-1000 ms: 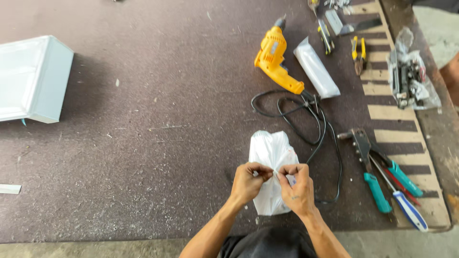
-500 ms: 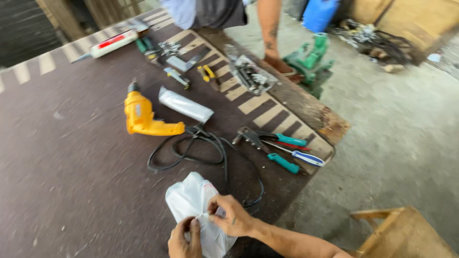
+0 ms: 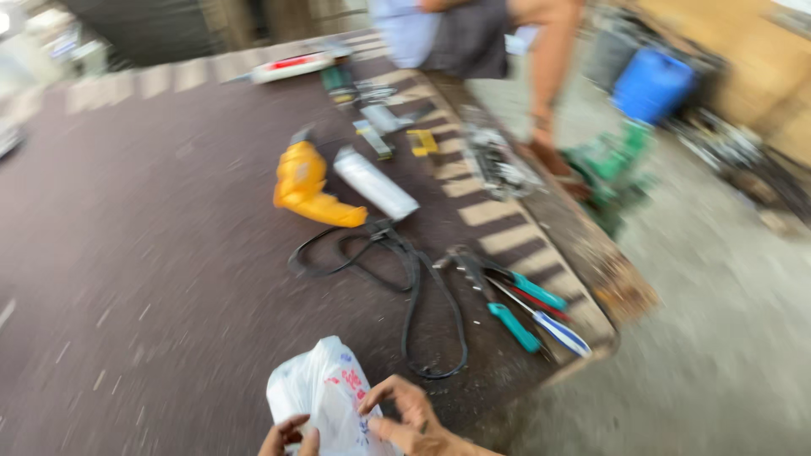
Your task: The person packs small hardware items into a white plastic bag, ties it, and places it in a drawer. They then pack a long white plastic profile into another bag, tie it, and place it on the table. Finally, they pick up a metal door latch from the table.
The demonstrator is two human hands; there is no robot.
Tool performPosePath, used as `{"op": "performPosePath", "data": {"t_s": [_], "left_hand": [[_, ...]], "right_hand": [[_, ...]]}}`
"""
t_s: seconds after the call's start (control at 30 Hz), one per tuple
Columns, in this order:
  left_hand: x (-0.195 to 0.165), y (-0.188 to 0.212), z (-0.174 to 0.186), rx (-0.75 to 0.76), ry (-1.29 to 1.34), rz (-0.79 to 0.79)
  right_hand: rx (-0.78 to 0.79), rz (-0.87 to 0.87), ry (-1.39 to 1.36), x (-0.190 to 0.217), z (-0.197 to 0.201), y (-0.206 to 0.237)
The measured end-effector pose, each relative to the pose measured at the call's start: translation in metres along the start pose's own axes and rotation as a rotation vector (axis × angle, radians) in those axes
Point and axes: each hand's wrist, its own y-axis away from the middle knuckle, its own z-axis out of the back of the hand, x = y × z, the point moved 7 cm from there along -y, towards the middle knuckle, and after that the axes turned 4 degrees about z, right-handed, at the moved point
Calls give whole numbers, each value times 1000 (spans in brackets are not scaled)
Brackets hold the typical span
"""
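Head view, blurred by camera motion. At the bottom edge, the left hand (image 3: 287,437) and the right hand (image 3: 404,419) both close their fingers on a white plastic bag (image 3: 319,395) with red and blue print, which rests on the near part of the dark surface (image 3: 152,279); each grip pinches the thin film at the bag's lower end, the left mostly cut off by the frame edge. Compared with the views 1 s and 0.5 s ago, the bag and both hands keep nearly the same relation to each other, while the view has swung up and to the right, so that the far edge of the surface, the concrete floor (image 3: 726,338) and a second person (image 3: 473,38) standing at the far side now show. The change is thus one of viewpoint, not of handling: the bag remains pinched in both hands, and whether it is being opened or tied cannot be told. Beyond the bag lie a looped black cable (image 3: 405,279), a yellow power drill (image 3: 308,186), a silvery metal piece (image 3: 374,181) just beside the drill, and teal-handled pliers (image 3: 507,308) near a blue-and-white handled screwdriver (image 3: 549,325). The other person's hand (image 3: 549,148) rests at the surface edge, well apart from the bag. A blue container (image 3: 652,84) stands on the floor behind.
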Motion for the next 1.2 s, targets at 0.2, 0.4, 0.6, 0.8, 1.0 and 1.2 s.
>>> {"op": "performPosePath", "data": {"t_s": [0.2, 0.4, 0.6, 0.8, 1.0, 1.2], "left_hand": [[-22, 125, 90, -302, 153, 0], [-12, 240, 149, -739, 123, 148], [107, 337, 126, -1139, 126, 493], [226, 367, 63, -1071, 52, 988], [249, 345, 10, -895, 280, 1445], [169, 182, 36, -901, 456, 239]], "right_hand": [[-22, 73, 611, -29, 49, 10], [196, 461, 986, -51, 55, 26], [318, 593, 1028, -63, 50, 38], [344, 579, 1043, -71, 56, 44], [322, 571, 1073, -77, 60, 42], [308, 550, 1094, -82, 61, 38]]}}
